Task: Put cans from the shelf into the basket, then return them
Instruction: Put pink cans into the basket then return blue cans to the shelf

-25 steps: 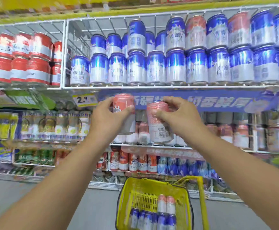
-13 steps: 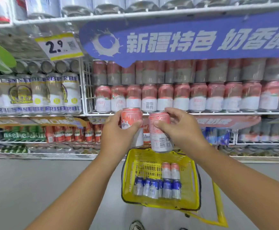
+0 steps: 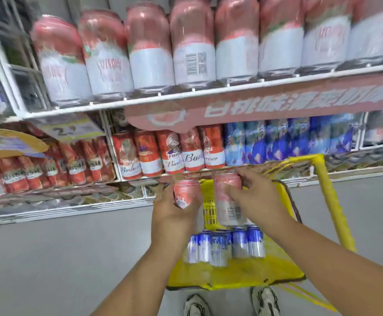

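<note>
Head view: my left hand (image 3: pixel 174 210) grips one pink can (image 3: pixel 186 193); my right hand (image 3: pixel 260 201) grips another pink can (image 3: pixel 228 201); both above the yellow basket (image 3: pixel 236 279) holding blue cans (image 3: pixel 225 245).

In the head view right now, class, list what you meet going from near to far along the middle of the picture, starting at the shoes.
Shoes → yellow basket → blue cans → pink cans held in the left hand and right hand → red cans on the low shelf.
</note>
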A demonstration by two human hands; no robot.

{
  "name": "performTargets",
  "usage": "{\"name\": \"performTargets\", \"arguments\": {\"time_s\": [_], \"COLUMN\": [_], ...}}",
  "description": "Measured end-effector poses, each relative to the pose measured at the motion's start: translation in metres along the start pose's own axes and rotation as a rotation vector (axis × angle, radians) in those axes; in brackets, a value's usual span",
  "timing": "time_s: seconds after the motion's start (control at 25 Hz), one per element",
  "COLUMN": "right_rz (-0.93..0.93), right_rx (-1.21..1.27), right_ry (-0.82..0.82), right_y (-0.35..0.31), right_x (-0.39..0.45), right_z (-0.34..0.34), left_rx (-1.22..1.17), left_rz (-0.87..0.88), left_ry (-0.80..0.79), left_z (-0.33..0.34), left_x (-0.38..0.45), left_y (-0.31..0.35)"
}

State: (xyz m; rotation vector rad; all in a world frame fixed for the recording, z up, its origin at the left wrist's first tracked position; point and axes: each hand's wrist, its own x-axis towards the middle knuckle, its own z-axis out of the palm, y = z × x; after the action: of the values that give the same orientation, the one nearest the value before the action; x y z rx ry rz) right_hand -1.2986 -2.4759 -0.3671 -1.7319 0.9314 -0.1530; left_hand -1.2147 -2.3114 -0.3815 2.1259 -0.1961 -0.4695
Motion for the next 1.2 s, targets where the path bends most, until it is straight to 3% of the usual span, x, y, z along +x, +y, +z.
{"name": "performTargets", "arguments": {"time_s": [0.28, 0.6, 0.8, 1.08, 1.2], "right_rz": [0.092, 0.094, 0.054, 0.118, 0.132], "right_rx": [-0.095, -0.195, -0.318, -0.480, -0.593], "right_ry": [0.036, 0.052, 0.055, 0.048, 0.010], "right_y": [0.156, 0.250, 0.276, 0.279, 0.275], "right_x": [0.071, 0.117, 0.126, 0.134, 0.137], "right_z": [0.060, 0.118, 0.139, 0.154, 0.156], "left_rx": [0.059, 0.102, 0.149, 0.250, 0.469], "left_rz": [-0.106, -0.141, -0.158, -0.206, -0.215], "left_ry": [-0.018, -0.013, -0.064, -0.074, -0.039], "left_z": [0.092, 0.166, 0.198, 0.209, 0.207], "left_x": [0.041, 0.087, 0.101, 0.109, 0.107], "left_y": [-0.128, -0.206, -0.250, -0.258, -0.251]}}
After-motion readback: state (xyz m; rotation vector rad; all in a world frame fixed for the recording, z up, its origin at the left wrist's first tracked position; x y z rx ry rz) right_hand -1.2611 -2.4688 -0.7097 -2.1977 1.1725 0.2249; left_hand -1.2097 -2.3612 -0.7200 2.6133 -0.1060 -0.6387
